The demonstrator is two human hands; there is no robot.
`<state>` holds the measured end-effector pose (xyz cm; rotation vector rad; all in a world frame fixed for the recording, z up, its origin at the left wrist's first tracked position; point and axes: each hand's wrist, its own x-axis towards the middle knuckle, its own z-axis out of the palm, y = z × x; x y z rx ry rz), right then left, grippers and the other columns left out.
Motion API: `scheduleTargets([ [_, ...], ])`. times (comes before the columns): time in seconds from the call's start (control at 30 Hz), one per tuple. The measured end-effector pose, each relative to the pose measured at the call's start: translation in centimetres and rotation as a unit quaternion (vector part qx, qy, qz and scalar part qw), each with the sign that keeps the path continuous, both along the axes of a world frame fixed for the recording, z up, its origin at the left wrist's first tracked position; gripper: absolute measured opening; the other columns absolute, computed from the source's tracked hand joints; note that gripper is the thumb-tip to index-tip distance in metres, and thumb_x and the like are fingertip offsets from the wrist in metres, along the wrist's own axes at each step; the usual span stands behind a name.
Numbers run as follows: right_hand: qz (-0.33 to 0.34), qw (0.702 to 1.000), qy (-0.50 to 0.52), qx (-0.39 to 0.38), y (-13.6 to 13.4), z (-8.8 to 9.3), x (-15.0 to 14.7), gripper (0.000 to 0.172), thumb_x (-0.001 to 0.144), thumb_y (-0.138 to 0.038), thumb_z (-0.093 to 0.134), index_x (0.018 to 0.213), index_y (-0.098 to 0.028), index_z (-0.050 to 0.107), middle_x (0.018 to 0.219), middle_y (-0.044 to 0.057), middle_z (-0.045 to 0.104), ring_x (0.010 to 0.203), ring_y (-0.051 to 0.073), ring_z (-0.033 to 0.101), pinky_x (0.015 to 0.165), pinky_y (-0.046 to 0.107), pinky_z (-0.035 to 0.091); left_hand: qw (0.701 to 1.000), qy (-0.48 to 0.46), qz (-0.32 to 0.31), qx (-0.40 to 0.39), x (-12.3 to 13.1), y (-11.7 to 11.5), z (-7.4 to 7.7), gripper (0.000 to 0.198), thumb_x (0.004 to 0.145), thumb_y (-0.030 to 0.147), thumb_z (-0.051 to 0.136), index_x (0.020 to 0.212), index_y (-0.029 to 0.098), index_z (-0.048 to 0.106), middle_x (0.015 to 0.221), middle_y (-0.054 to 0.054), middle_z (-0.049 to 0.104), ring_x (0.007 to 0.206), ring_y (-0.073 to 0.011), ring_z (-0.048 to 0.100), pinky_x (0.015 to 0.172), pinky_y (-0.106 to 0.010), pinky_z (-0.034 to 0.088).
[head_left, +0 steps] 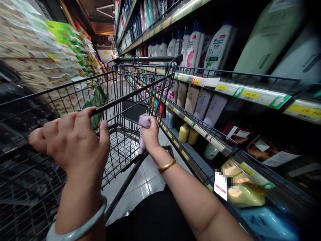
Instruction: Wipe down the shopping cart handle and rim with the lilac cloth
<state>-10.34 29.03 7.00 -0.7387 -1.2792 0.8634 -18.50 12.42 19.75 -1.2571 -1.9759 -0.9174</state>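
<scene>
Black metal, the cart's (134, 112) bar (112, 103) lies under the left hand's (74, 140) curled fingers, probably for control. The right hand's (149, 133) fingers close on a bunched lilac cloth (143, 121) near the bar; rightward, bottles (193, 45) face outward, seemingly for reading.

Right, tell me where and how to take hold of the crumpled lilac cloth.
Probably best to pinch the loose lower end of the crumpled lilac cloth, coming from the left: that end hangs below the bare right hand, whose fingers bunch the upper part, while the forearm takes up the right side.
</scene>
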Motion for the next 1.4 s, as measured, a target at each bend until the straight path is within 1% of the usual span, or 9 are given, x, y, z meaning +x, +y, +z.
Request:
scheduleTargets([
  [0.13,0.028,0.999,0.000,0.033,-0.6,1.2,0.0,0.040,0.072,-0.002,0.058,0.103,-0.025,0.068,0.113,0.003,0.069,0.108,0.019,0.063,0.099,0.030,0.052,1.000,-0.001,0.005,-0.005,0.1,0.0,0.1,0.054,0.099,0.053,0.053,0.143,0.026,0.069,0.135,-0.018,0.070,0.144,-0.0487,0.051,0.121,-0.079,0.031],
  [0.27,-0.058,0.994,-0.008,-0.092,1.5,1.0,2.3,0.034,0.071,-0.003,0.054,0.096,-0.023,0.065,0.102,0.002,0.067,0.097,0.019,0.062,0.096,0.032,0.052,1.000,-0.003,-0.004,-0.024,0.4,-0.1,0.1,0.061,0.101,0.059,0.045,0.149,0.027,0.064,0.139,-0.019,0.067,0.148,-0.0481,0.047,0.122,-0.078,0.029],
  [0.33,-0.063,0.993,-0.016,-0.099,1.5,1.0,2.6,0.035,0.070,-0.003,0.053,0.097,-0.022,0.065,0.102,0.002,0.067,0.097,0.020,0.062,0.097,0.033,0.052,1.000,-0.003,-0.001,-0.017,0.4,-0.1,0.1,0.062,0.101,0.060,0.045,0.148,0.027,0.065,0.138,-0.020,0.067,0.147,-0.0484,0.048,0.122,-0.078,0.029],
  [0.53,0.030,0.997,-0.038,0.066,-0.3,1.8,0.9,0.046,0.069,0.002,0.056,0.104,-0.025,0.071,0.113,0.003,0.068,0.108,0.019,0.064,0.102,0.031,0.053,1.000,-0.010,-0.001,-0.023,0.2,-0.2,0.1,0.061,0.099,0.058,0.044,0.149,0.029,0.064,0.142,-0.017,0.067,0.151,-0.0461,0.046,0.125,-0.077,0.027],
  [0.67,-0.059,0.994,-0.034,-0.086,1.4,1.2,1.9,0.034,0.072,-0.001,0.058,0.096,-0.023,0.067,0.107,0.004,0.066,0.100,0.020,0.061,0.101,0.034,0.053,1.000,-0.024,-0.016,-0.013,0.3,-0.2,0.2,0.060,0.096,0.061,0.045,0.150,0.038,0.062,0.146,-0.014,0.066,0.153,-0.0491,0.042,0.121,-0.081,0.024],
  [0.73,-0.068,0.991,-0.038,-0.109,1.3,1.0,1.9,0.033,0.073,-0.001,0.058,0.095,-0.024,0.065,0.106,0.003,0.066,0.099,0.020,0.061,0.100,0.035,0.054,0.999,-0.028,-0.018,-0.016,0.3,-0.1,0.3,0.062,0.096,0.062,0.044,0.151,0.039,0.061,0.149,-0.014,0.064,0.155,-0.0492,0.040,0.121,-0.081,0.024],
  [0.97,0.026,0.995,-0.058,0.080,-2.1,1.4,-0.9,0.041,0.077,-0.005,0.059,0.110,-0.027,0.068,0.114,0.004,0.066,0.106,0.020,0.064,0.101,0.032,0.055,1.000,-0.008,-0.019,-0.007,-0.1,0.3,0.1,0.064,0.099,0.058,0.048,0.149,0.021,0.064,0.148,-0.021,0.064,0.153,-0.0482,0.046,0.118,-0.081,0.028],
  [1.2,-0.028,0.990,0.012,-0.136,2.2,0.5,2.6,0.035,0.068,-0.007,0.057,0.098,-0.024,0.065,0.097,-0.001,0.068,0.094,0.018,0.063,0.092,0.030,0.056,1.000,-0.004,-0.029,-0.003,0.1,0.2,0.0,0.067,0.100,0.061,0.048,0.149,0.020,0.064,0.150,-0.022,0.063,0.155,-0.0483,0.043,0.124,-0.080,0.028],
  [1.4,0.042,0.999,0.009,-0.010,-0.9,0.8,-1.1,0.047,0.068,-0.008,0.062,0.111,-0.027,0.068,0.105,-0.001,0.071,0.095,0.018,0.068,0.088,0.030,0.060,0.999,-0.011,-0.028,0.014,0.0,0.3,0.0,0.059,0.095,0.055,0.055,0.147,0.029,0.067,0.150,-0.015,0.066,0.153,-0.0503,0.045,0.122,-0.084,0.028],
])
